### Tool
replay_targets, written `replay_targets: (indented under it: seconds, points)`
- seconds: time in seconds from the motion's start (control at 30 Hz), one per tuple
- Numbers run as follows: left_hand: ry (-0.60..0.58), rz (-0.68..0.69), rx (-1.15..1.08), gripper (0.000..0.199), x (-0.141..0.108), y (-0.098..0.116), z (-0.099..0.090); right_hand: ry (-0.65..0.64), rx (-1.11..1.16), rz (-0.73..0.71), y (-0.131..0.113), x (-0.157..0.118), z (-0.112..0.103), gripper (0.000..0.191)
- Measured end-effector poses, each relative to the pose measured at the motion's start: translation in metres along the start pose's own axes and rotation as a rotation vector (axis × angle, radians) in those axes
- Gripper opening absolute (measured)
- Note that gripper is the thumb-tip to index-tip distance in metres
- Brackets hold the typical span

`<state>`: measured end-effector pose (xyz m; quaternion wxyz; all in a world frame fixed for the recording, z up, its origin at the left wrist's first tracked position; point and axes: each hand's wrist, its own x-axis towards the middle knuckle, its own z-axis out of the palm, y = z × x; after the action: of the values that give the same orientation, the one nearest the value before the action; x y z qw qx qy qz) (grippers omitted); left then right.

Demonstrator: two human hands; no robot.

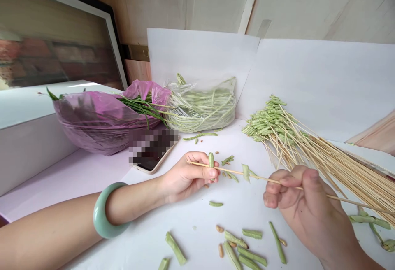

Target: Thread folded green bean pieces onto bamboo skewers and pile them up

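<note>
My left hand (188, 177) pinches a green bean piece (211, 161) against the pointed end of a thin bamboo skewer (262, 178). My right hand (299, 196) grips the same skewer farther along. Another bean piece (245, 172) sits on the skewer between my hands. Several cut bean pieces (236, 239) and a few pale seeds (219, 229) lie on the white paper surface (191, 216) below my hands. A large bundle of bean-threaded skewers (268, 117) lies to the right, just past my right hand.
A clear plastic bag of long green beans (200, 107) and a purple bag holding green chives (98, 122) stand at the back. A phone (151, 150), partly pixelated, lies near my left hand. A jade bangle (106, 210) circles my left wrist. White paper boards (308, 76) line the back.
</note>
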<state>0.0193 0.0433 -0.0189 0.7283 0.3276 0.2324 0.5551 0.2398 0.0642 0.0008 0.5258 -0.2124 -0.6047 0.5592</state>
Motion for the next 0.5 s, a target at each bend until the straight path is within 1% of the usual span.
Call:
replay_targets:
  seconds: [0.2,0.37,0.43,0.5]
  points:
    - [0.033,0.035,-0.026,0.020,0.001,0.000,0.000,0.060,0.073,0.026,0.003,-0.003,0.009,0.030]
    - [0.024,0.044,-0.022,0.021,0.002,0.000,-0.001,0.065,0.063,-0.022,0.005,-0.006,0.011,0.030]
    - [-0.008,0.038,0.002,0.021,0.000,-0.001,0.000,0.040,0.054,-0.023,0.005,-0.008,0.012,0.029]
    - [-0.078,-0.006,0.053,0.021,-0.002,-0.003,0.002,-0.026,0.059,0.006,0.004,-0.011,0.014,0.031]
